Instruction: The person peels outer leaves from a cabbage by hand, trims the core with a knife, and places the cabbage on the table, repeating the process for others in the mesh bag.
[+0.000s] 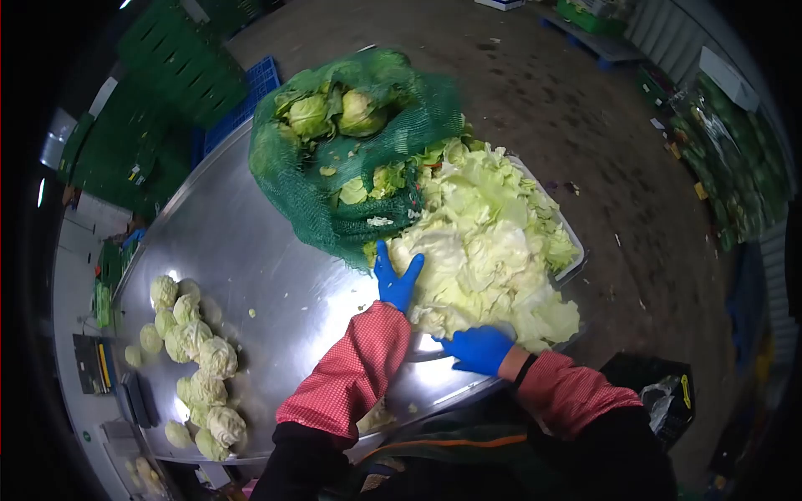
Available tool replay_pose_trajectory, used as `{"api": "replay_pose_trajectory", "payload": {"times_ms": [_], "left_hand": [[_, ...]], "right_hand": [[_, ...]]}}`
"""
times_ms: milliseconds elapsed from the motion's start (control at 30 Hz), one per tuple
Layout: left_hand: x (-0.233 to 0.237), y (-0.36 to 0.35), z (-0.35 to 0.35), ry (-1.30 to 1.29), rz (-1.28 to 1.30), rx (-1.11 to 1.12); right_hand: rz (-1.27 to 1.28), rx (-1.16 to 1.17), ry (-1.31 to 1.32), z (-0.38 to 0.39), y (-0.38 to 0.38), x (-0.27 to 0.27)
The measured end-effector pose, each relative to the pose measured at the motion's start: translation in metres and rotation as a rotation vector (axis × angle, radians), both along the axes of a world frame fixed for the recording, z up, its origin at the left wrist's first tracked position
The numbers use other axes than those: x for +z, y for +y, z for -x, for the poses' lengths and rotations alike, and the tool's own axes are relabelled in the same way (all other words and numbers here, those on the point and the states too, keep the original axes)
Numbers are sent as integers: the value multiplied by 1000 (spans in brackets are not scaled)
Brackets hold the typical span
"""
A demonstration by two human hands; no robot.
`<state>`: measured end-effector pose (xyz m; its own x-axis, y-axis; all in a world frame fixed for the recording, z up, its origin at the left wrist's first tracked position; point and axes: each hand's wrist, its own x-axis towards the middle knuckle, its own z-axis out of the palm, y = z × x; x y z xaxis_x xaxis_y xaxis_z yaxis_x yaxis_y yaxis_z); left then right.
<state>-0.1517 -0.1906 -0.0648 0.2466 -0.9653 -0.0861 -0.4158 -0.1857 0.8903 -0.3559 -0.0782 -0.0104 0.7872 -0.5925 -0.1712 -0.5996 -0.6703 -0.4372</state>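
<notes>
My left hand, in a blue glove, is open with thumb and fingers spread. It lies against the left edge of a big heap of loose pale cabbage leaves. At the heap's near edge is my right hand, also blue-gloved, its visible fingers stretched leftward and apart over the tray's near side. The leaves pile high over a white tray, whose rim shows on the right. Beyond my left hand a green mesh sack lies open, with whole cabbages and loose leaves inside.
Several trimmed cabbage heads lie at the left of the metal table. Green crates are stacked beyond its far left edge. A black crate stands at the lower right. Filled green sacks are at the far right.
</notes>
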Motion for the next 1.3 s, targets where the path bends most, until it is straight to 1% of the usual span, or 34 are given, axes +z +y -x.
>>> {"api": "replay_pose_trajectory", "payload": {"times_ms": [33, 100, 133, 167, 200, 233, 267, 300, 333, 367, 400, 467, 500, 533, 567, 600, 633, 667, 700, 767, 800, 833, 867, 900, 933, 967, 1033, 1067, 1100, 1133, 1200, 1233, 1300], "left_hand": [[9, -7, 18, 79, 11, -33], [11, -20, 45, 34, 31, -137], [15, -24, 53, 6, 59, -260], [40, -25, 59, 130, -30, -346], [66, -26, 64, 246, -130, -421], [95, -28, 63, 328, -157, -492], [86, -40, 52, 200, 45, -536], [99, -59, 30, -90, 388, -646], [133, -75, 11, -292, 455, -680], [139, -89, -13, -609, 505, -596], [145, -102, -38, -931, 481, -557], [128, -122, -85, -1301, 282, -564], [117, -136, -103, -1340, 13, -633], [103, -149, -118, -1359, -262, -697], [79, -158, -132, -1267, -336, -774], [65, -160, -143, -1170, -413, -850], [70, -137, -139, -1160, -222, -771], [75, -119, -137, -1119, -215, -660], [64, -103, -146, -1006, -146, -561], [70, -59, -149, -1008, -61, -574], [77, -36, -143, -952, 23, -535], [74, -15, -140, -906, 111, -555], [95, 9, -124, -817, 119, -614], [111, 29, -110, -719, 27, -664], [110, 51, -98, -703, 122, -619], [89, 66, -102, -784, -138, -679], [100, 84, -121, -498, -159, -592], [84, 82, -143, -228, -49, -455], [52, 74, -180, 38, 63, -313], [43, 53, -222, 109, 37, -135], [21, 9, -319, 264, 65, 249], [58, -10, -336, 400, 239, 416], [66, -34, -344, 264, 52, 670]], "right_hand": [[14, -8, 25, 16, -13, 1], [38, -37, 38, 48, -43, -5], [75, -65, 34, 65, -58, -8], [112, -92, 29, 80, -74, -9], [152, -177, 42, 94, -88, -8], [191, -258, 53, 107, -101, -6], [215, -335, 45, 120, -113, -4], [242, -413, 34, 131, -123, -1], [188, -489, 50, 138, -130, 4], [188, -571, -22, 138, -131, 4], [189, -649, -96, 136, -128, 4], [158, -794, -256, 119, -115, 9], [186, -769, -303, 108, -112, 8], [145, -748, -327, 93, -106, 14], [102, -728, -350, 79, -102, 21], [82, -693, -353, 68, -98, 19], [58, -655, -356, 57, -96, 18], [128, -589, -398, 46, -93, 24], [107, -579, -410, 38, -92, 24], [58, -562, -432, 20, -91, 22], [45, -555, -475, 10, -92, 22], [24, -545, -495, 0, -92, 27], [4, -536, -516, -10, -93, 35], [-16, -526, -533, -21, -95, 42], [-6, -509, -569, -33, -99, 46], [5, -494, -604, -45, -104, 49], [-21, -480, -673, -66, -119, 57], [-56, -481, -707, -75, -129, 62], [-92, -484, -741, -84, -141, 70], [-119, -458, -685, -92, -153, 90], [-146, -468, -731, -114, -185, 96], [-164, -469, -752, -124, -197, 98], [-247, -470, -722, -144, -228, 80]]}}
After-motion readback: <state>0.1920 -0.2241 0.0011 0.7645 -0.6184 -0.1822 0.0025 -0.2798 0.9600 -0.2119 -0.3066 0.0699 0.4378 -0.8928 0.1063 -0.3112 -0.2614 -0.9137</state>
